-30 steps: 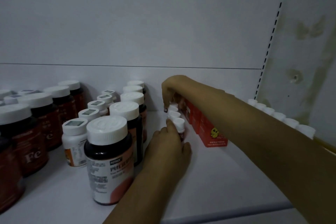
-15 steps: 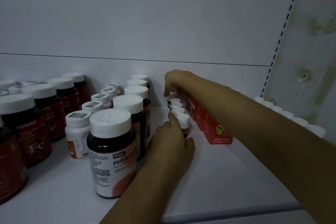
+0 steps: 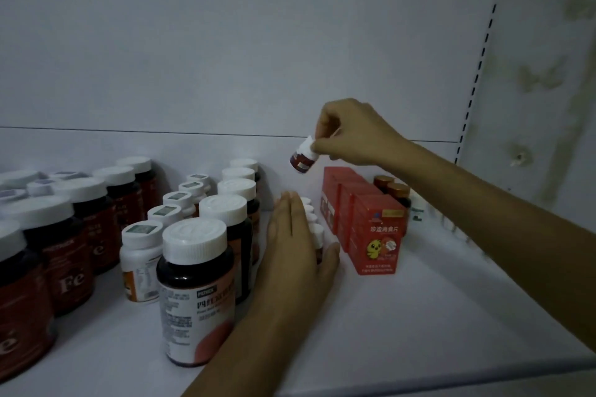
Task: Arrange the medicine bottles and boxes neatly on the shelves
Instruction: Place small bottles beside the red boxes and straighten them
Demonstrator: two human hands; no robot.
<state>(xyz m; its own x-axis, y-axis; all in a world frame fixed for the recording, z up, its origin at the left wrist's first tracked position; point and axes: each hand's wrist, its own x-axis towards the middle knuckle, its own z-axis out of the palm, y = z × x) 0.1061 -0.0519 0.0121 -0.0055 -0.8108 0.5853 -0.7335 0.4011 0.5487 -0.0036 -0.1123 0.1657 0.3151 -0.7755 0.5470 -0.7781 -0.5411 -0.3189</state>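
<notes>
Small bottle below right grip

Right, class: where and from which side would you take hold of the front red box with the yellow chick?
Probably its upper part, pinched across the two side faces, coming from the front. The red box stands upright with more boxes right behind it, blocking the back, while its top and front are free.
</notes>
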